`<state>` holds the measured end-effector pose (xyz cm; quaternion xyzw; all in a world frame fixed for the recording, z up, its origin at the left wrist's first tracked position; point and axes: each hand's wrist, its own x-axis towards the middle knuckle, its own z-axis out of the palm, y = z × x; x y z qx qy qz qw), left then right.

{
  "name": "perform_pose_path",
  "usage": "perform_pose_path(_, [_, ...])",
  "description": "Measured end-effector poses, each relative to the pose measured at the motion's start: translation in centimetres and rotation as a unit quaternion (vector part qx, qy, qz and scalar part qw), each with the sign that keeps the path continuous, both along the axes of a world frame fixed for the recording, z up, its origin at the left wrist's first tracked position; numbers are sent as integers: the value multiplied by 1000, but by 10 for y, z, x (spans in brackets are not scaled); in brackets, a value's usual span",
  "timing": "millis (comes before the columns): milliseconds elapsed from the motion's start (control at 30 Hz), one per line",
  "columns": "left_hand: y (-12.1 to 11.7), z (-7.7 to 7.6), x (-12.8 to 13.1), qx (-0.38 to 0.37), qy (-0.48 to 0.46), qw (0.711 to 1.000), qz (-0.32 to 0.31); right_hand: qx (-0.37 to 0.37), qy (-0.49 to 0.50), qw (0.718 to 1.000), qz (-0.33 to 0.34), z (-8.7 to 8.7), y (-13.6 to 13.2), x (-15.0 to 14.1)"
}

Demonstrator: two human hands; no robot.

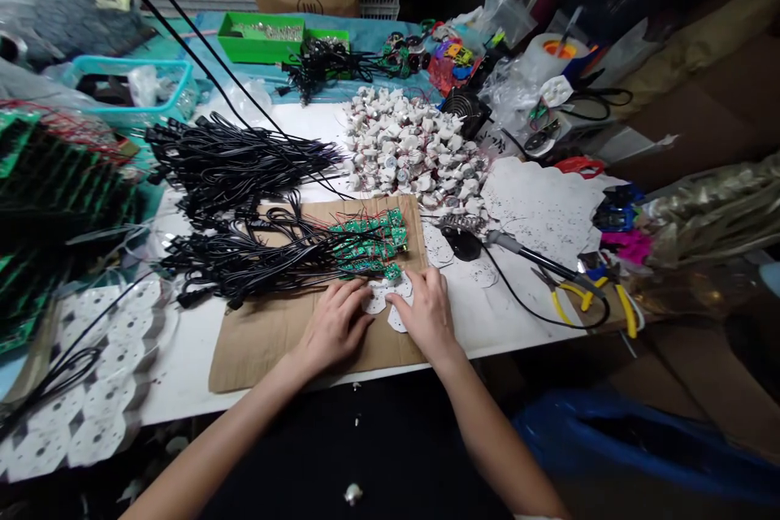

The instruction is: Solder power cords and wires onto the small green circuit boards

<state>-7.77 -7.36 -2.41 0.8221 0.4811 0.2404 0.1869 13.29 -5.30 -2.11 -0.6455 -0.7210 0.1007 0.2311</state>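
On a brown cardboard sheet (262, 349) lies a small white scalloped piece (399, 320) with dark specks. My right hand (430, 313) is closed at its right side, the thumb resting over it. From the other side my left hand (332, 325) grips its left edge with bent fingers; the fingertips are partly hidden. Just beyond both hands, small green circuit boards (371, 244) lie in rows, with thin red wires and black cables (262, 252) running off to the left.
A soldering iron (542, 260) and yellow-handled pliers (585, 292) lie at right. Behind stand a heap of white parts (414, 146), another black cable bundle (225, 162) and a green tray (262, 36). Stacked green boards (42, 203) rise at left. Two black cords cross overhead.
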Motion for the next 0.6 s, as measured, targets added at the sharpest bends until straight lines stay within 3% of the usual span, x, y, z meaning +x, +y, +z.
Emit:
perform_pose_path(167, [5,4,0,-19,22,999,-22,-6,4,1000,6,3,7,-8])
perform_pose_path(433, [-6,5,-8,37,134,990,31,-47,103,992,-58,9,1,-14])
perform_pose_path(533, [-12,1,-10,38,74,996,39,-81,190,975,-87,10,-4,-14])
perform_pose_path(600, [-10,2,-12,28,3,999,22,-108,282,948,-99,9,-7,-14])
